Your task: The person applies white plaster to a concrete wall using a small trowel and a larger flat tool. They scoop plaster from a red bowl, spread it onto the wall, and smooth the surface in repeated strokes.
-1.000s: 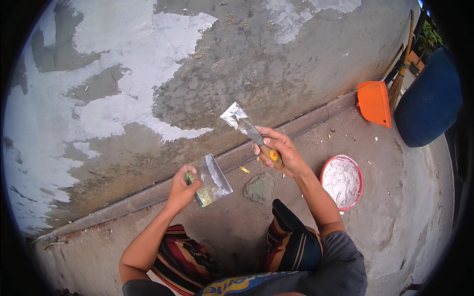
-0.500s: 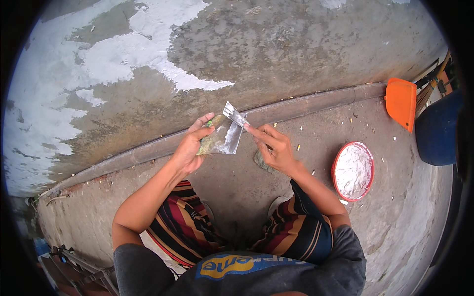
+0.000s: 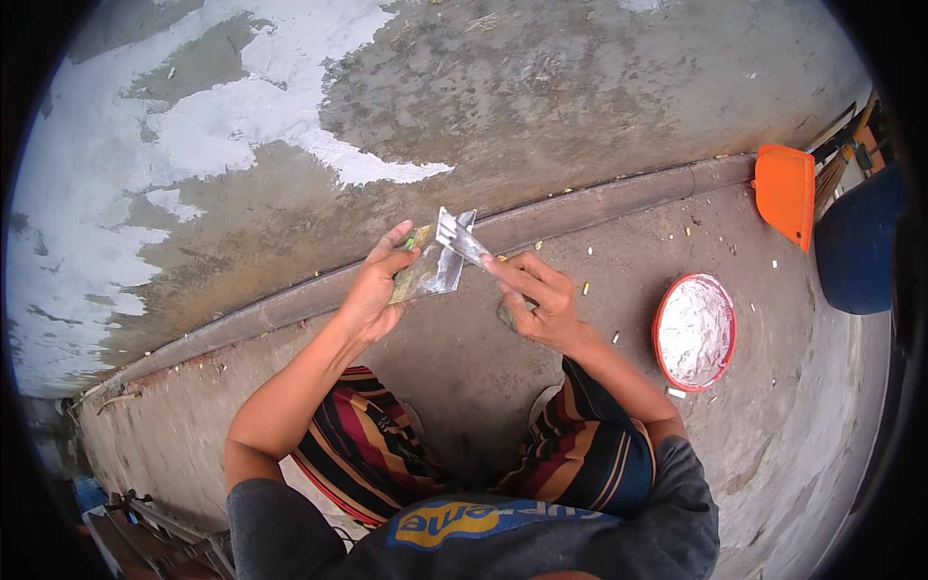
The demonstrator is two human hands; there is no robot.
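My left hand (image 3: 365,295) grips a thin, flat, squarish spreading plate (image 3: 421,277) by its left side, thumb on top. White smears and a greenish-yellow patch mark the plate. Pinched in my right hand (image 3: 544,298) is a putty knife (image 3: 457,239), its blade coated with white paste and laid across the plate's right part. The two seem to touch. To the right on the ground stands a round basin with a red rim (image 3: 659,353), holding white putty (image 3: 694,329).
Ahead rises a grey wall (image 3: 483,116) with white coating (image 3: 222,121) on its left part. A low ledge (image 3: 570,211) runs along its foot. An orange dustpan (image 3: 783,198) and a blue barrel (image 3: 855,246) stand at right. Small debris dots the concrete ground.
The putty knife has moved slightly left and down over the plate, and the plate looks more tilted. My left hand has hardly moved.
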